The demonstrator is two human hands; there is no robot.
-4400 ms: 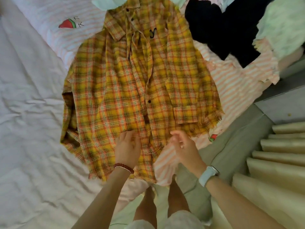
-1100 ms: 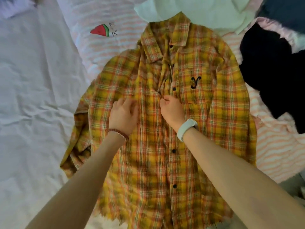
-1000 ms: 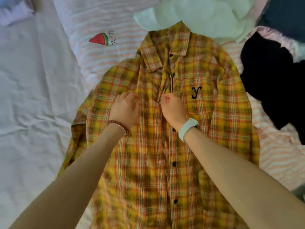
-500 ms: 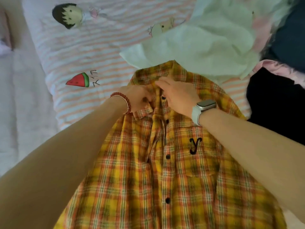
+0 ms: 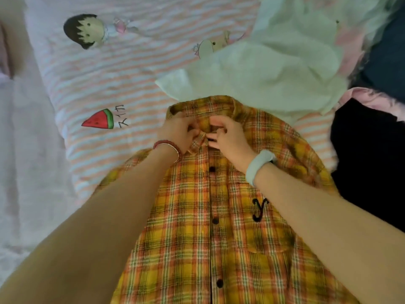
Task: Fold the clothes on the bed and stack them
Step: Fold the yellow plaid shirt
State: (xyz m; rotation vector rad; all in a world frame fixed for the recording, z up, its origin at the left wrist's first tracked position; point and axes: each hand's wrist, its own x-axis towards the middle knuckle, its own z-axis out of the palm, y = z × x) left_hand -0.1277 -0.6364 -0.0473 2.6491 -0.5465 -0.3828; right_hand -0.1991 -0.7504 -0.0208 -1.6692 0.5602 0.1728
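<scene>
A yellow and orange plaid shirt (image 5: 197,227) lies face up on the bed, its front placket closed, black buttons showing down the middle and a black "y" on the chest pocket. Both hands are at its collar. My left hand (image 5: 179,133), with a red bead bracelet at the wrist, pinches the left collar flap. My right hand (image 5: 228,137), with a pale watch on the wrist, pinches the fabric at the collar's top button. My forearms cover much of the shirt's sides.
A pale green garment (image 5: 274,69) lies just beyond the collar. A black garment (image 5: 368,161) is at the right, a dark blue one (image 5: 388,60) behind it. A striped cartoon-print blanket (image 5: 109,84) and a white sheet (image 5: 24,150) spread to the left.
My hands worked up the shirt front from the hem to the mid placket and then to the collar. In the last half second they closed in on the collar's top button.
</scene>
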